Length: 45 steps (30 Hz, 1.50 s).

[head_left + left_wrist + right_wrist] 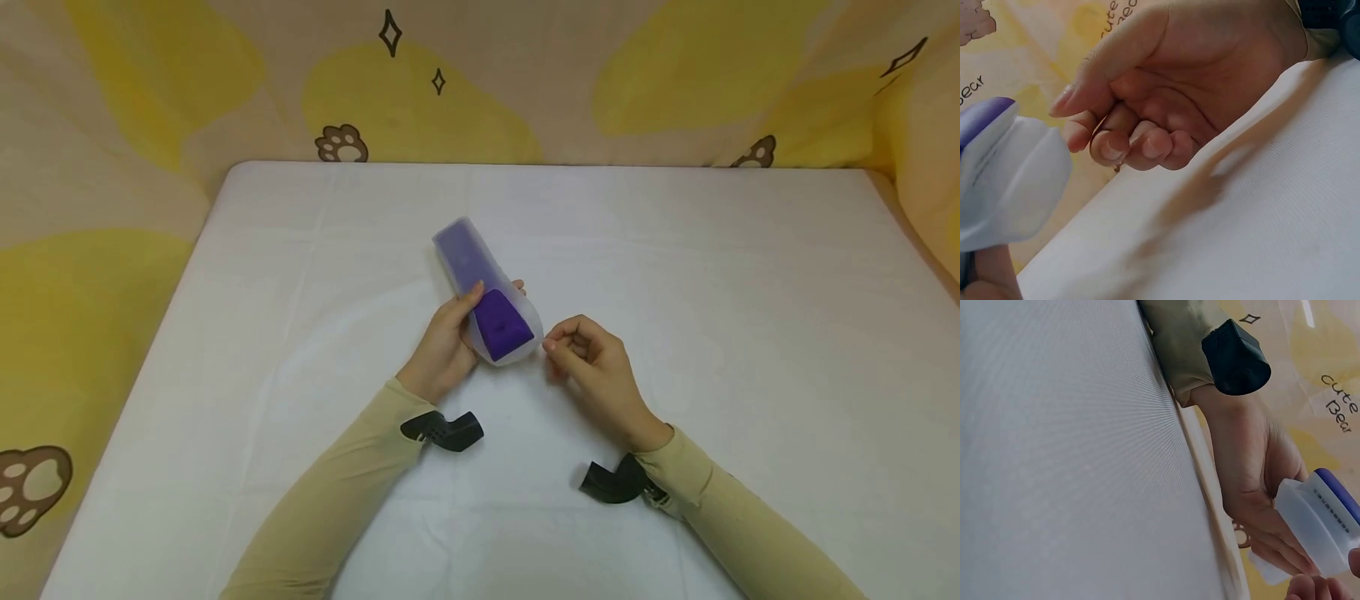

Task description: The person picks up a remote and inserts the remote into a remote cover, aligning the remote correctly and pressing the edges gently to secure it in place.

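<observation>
Around the middle of the case [471, 262], the left hand [444, 346] closes its fingers: the thumb presses on top at the corner of the purple part [501, 325], and fingertips show past the case's right edge, so the others likely support it from below. That grip seems chosen to steady the case while leaving its rounded near end bare. The case slants, its far end toward the left, and appears raised over the desk [712, 292], which would give the fingers room beneath. Its near end points between the two arms, within easy reach of both

Just to the right of the case's near end is the right hand [598, 367]. Its fingers curl inward, thumb and forefinger tips close together, with nothing visible between them; whether they touch the case I cannot tell. Along the case's side run dark marks [1332, 509], too small to read. Beyond the case hangs a patterned cloth [465, 92]
</observation>
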Each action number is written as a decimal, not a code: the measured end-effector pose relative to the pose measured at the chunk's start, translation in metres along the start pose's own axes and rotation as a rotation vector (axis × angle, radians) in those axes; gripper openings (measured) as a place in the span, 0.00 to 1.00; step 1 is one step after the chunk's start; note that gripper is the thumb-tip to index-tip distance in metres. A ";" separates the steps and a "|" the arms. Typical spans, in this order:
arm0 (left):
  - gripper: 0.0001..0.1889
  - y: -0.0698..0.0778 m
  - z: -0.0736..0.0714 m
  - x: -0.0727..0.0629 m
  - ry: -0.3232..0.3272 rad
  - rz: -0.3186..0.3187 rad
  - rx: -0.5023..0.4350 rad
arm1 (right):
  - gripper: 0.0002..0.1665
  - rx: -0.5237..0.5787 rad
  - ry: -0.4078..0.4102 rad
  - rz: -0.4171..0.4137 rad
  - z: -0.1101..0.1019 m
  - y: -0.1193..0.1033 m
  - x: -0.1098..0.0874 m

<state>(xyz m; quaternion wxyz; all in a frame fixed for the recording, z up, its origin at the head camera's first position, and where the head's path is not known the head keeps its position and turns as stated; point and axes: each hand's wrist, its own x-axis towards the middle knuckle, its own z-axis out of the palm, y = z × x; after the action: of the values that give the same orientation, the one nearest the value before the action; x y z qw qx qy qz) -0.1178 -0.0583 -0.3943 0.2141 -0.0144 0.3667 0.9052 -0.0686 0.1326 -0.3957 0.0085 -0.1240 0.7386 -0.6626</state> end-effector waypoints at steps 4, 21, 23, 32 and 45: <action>0.25 -0.001 -0.001 -0.001 -0.013 -0.025 -0.004 | 0.06 0.025 -0.021 0.013 0.002 0.000 0.000; 0.33 -0.002 -0.003 -0.005 -0.104 -0.111 -0.002 | 0.09 0.024 0.107 -0.141 0.004 0.000 0.000; 0.26 -0.002 -0.001 -0.006 -0.105 -0.110 0.009 | 0.09 0.010 0.116 -0.175 0.004 0.000 0.000; 0.31 -0.003 -0.004 -0.007 -0.150 -0.117 -0.002 | 0.08 -0.038 0.092 -0.253 0.003 0.003 0.001; 0.26 -0.001 0.002 -0.004 -0.074 -0.136 0.049 | 0.10 -0.189 0.057 -0.455 0.000 0.001 0.001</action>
<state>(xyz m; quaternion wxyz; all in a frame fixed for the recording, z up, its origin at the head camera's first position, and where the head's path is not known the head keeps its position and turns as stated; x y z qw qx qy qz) -0.1140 -0.0579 -0.3924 0.2887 -0.0008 0.3786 0.8794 -0.0694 0.1327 -0.3968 -0.1733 -0.2687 0.7502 -0.5787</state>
